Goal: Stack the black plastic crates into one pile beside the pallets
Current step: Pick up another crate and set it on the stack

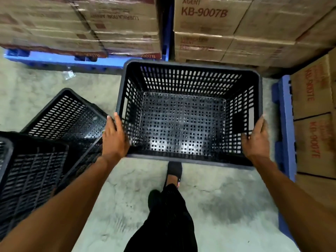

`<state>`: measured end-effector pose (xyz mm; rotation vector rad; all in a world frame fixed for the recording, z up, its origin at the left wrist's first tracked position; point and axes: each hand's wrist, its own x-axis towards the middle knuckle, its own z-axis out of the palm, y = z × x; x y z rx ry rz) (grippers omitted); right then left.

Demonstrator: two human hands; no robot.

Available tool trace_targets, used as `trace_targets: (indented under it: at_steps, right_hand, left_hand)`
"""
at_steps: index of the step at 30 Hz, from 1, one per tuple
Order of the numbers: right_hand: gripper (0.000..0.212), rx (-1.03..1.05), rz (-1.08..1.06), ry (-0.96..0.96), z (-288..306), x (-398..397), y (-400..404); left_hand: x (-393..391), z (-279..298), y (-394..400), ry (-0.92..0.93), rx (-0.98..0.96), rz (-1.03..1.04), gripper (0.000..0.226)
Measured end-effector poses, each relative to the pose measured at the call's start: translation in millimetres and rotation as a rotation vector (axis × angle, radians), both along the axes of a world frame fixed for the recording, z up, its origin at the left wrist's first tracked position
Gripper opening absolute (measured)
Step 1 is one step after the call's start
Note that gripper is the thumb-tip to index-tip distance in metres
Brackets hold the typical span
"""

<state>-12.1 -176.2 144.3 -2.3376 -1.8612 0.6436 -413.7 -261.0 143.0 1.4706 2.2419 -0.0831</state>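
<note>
An upright black perforated crate (183, 120) fills the middle of the view, its open top facing me, in the corner between the blue pallets. My left hand (115, 138) grips its left rim and my right hand (256, 140) grips its right rim near the handle slot. To the left, another black crate (61, 117) lies tilted on the floor. A third black crate (31, 179) lies overturned at the lower left, partly under my left forearm.
Blue pallets (60, 60) carrying shrink-wrapped cardboard boxes (218, 28) line the back; another blue pallet (285, 124) with boxes stands at the right. My black-clad leg and shoe (174, 171) are on the grey concrete floor below the held crate. A scrap of plastic (68, 74) lies near the back pallet.
</note>
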Motion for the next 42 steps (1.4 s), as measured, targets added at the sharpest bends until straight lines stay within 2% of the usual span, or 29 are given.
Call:
trace_targets:
  at_steps: [3,5,9,13,22,29,42]
  right_hand:
    - [0.078,0.039,-0.009,-0.002,-6,6,-36]
    - [0.075,0.045,-0.018,-0.004,-6,7,-59]
    - [0.071,0.054,-0.022,-0.026,-6,4,-77]
    - [0.076,0.036,0.008,-0.158,-14,2,-72]
    - [0.078,0.024,0.027,-0.131,-11,6,-74]
    - [0.078,0.078,0.127,-0.18,-11,20,-15]
    - [0.075,0.165,0.241,-0.177,-22,10,141]
  left_hand:
    - [5,-3,-22,-0.063,0.066,0.033,0.083]
    - [10,-7,-37,-0.13,0.076,0.128,0.078]
    - [16,-11,-49,-0.176,0.099,0.207,0.076]
    - [18,-15,-50,-0.099,0.146,0.154,0.079]
    - [14,-18,-49,-0.008,0.145,0.087,0.081]
    - [-10,-26,16,0.101,0.23,-0.092,0.082]
    - [-41,-33,171,0.181,0.27,-0.234,0.081]
